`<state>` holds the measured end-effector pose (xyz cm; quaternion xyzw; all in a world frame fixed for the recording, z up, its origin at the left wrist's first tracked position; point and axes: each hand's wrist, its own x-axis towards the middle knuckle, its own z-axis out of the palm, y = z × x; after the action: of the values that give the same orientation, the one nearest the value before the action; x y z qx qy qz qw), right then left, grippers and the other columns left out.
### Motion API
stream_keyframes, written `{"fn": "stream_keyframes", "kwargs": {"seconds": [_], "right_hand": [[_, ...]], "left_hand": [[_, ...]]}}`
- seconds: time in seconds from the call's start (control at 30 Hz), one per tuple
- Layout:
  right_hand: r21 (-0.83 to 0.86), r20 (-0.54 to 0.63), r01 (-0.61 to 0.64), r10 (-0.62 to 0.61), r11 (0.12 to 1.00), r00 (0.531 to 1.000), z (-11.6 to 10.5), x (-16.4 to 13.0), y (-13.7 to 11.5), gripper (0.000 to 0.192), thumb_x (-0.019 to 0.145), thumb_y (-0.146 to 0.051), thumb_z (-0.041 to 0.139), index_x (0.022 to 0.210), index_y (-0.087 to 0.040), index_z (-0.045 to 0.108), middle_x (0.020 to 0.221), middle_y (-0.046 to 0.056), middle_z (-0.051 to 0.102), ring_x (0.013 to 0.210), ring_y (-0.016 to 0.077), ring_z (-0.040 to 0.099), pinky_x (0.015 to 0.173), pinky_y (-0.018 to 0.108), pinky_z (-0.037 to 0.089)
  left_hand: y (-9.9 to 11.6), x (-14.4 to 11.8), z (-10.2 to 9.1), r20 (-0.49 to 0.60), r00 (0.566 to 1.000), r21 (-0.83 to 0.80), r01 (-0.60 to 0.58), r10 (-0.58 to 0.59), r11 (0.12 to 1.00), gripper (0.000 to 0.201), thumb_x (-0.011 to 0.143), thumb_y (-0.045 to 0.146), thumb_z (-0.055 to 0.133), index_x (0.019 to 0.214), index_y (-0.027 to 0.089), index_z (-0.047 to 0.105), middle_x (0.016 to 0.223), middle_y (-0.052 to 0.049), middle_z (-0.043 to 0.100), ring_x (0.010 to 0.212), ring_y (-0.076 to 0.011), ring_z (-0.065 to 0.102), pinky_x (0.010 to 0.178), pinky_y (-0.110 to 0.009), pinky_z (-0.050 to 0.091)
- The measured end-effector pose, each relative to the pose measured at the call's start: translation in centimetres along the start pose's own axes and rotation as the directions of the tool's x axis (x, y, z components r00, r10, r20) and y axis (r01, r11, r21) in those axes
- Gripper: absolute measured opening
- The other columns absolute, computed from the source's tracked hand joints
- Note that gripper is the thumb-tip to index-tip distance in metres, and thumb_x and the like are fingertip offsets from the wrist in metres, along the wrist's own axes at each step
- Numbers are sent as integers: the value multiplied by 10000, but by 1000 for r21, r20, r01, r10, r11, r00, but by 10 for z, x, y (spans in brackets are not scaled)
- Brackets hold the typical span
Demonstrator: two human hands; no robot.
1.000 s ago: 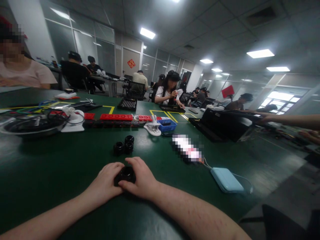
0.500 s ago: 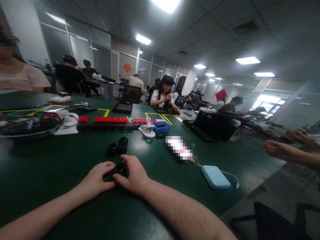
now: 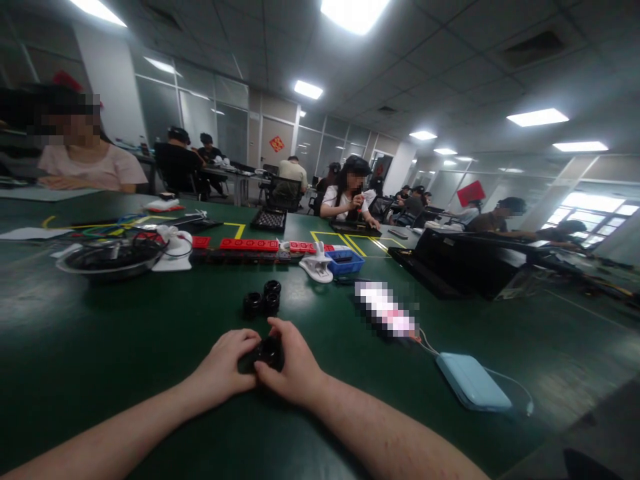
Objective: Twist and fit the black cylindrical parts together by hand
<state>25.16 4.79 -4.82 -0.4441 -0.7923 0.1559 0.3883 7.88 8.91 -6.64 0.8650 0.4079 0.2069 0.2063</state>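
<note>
- Gone from view since the previous frame: a co-worker's arm, then at the right edge. View has swung left, so everything sits further right; both hands remain around the black ring (image 3: 270,350).
- Place of the black ring: near side of the table (image 3: 380,393), left of middle, between the hands. Resting or slightly lifted, cannot tell.
- By its right, the right hand (image 3: 296,365), curled in a pinch: thumb near, fingers far, ring between.
- By its left, the left hand (image 3: 224,368), half curled, a gap from thumb to fingers, tips at the ring's edge. Gripping or merely touching, cannot tell.
- Risks, my judgement: the ring looks glossy, so a loosened pinch could let it slip; uneven pressure from two sides could tip it; a push far could knock the three rings (image 3: 271,301) just beyond.
- Surface: dark green, catching glare. Far left, a basin (image 3: 83,270) of dark parts; far middle, red blocks (image 3: 249,245), a white clip (image 3: 317,265), a blue tray (image 3: 346,267); right, a blurred slab and a pale blue case (image 3: 474,382).
- Room: ceiling lights (image 3: 537,118), glass partitions (image 3: 196,100), people seated at tables.
</note>
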Motion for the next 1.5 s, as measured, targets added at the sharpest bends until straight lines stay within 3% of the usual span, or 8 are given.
{"fn": "stream_keyframes", "kwargs": {"seconds": [0.17, 0.33, 0.6, 0.9, 1.07, 1.2, 1.37, 1.5], "right_hand": [[31, 41, 104, -106, 994, 994, -3, -3, 0, 673, 663, -174, 573, 1268, -181, 279, 1183, 108, 459, 1084, 220, 457, 934, 388, 383], [-63, 14, 59, -58, 996, 998, -4, -2, -1, 690, 636, -328, 673, 1224, -153, 358, 1122, 119, 488, 1048, 250, 450, 905, 411, 396], [1, 49, 138, -138, 990, 989, -3, -2, 0, 617, 663, -146, 552, 1237, -166, 327, 1154, 106, 472, 1074, 206, 455, 931, 366, 394], [-107, 12, 102, -101, 989, 995, 1, -3, 5, 598, 713, -260, 575, 1251, -165, 331, 1226, 122, 447, 1151, 253, 408, 966, 430, 357], [-245, -73, 140, -162, 960, 984, 5, 1, 13, 538, 754, -337, 541, 1224, -148, 361, 1169, 155, 489, 1082, 298, 459, 892, 485, 389], [-373, -199, 41, -123, 927, 972, 6, 7, 18, 564, 713, -448, 561, 1148, -113, 434, 1088, 175, 530, 1019, 339, 479, 846, 526, 386], [-173, 4, -50, 52, 984, 999, 7, 5, 17, 501, 775, -384, 484, 1210, -166, 360, 991, 94, 596, 913, 240, 591, 795, 396, 470], [-120, 79, 21, -12, 993, 997, 5, 0, 15, 518, 822, -322, 400, 1292, -183, 235, 1144, 112, 544, 1069, 234, 528, 889, 410, 423]], "left_hand": [[2, 1, 0, 11, 1000, 10, -7, 7, 1000, 380, 629, 301, 609, 994, 197, 587, 1079, -55, 531, 1024, -268, 454, 897, -379, 359], [3, 1, -1, 23, 1000, 31, -20, 19, 999, 367, 642, 361, 620, 973, 205, 583, 1071, -59, 526, 1013, -270, 452, 888, -389, 358], [7, -1, 0, -26, 999, 42, -21, 22, 999, 334, 630, 259, 605, 957, 190, 591, 1060, -54, 530, 1001, -257, 458, 900, -380, 347], [9, -2, -2, -54, 997, 39, -53, 55, 998, 364, 617, 301, 658, 959, 182, 614, 1033, -57, 537, 976, -256, 470, 887, -362, 355], [8, -4, 2, -106, 993, 88, -46, 55, 995, 381, 615, 407, 682, 942, 220, 628, 1032, -36, 542, 980, -253, 470, 886, -354, 358], [3, -3, 4, -114, 991, 107, -53, 65, 993, 487, 611, 559, 651, 971, 232, 622, 1043, -33, 535, 974, -252, 471, 877, -356, 363], [5, -5, 1, -74, 995, 125, -57, 66, 991, 474, 652, 548, 622, 1012, 240, 604, 1077, -33, 523, 1001, -253, 460, 889, -365, 351], [6, -5, -1, -66, 995, 141, -62, 72, 988, 490, 669, 583, 591, 1009, 231, 603, 1081, -40, 523, 1005, -256, 457, 886, -374, 349]]}}
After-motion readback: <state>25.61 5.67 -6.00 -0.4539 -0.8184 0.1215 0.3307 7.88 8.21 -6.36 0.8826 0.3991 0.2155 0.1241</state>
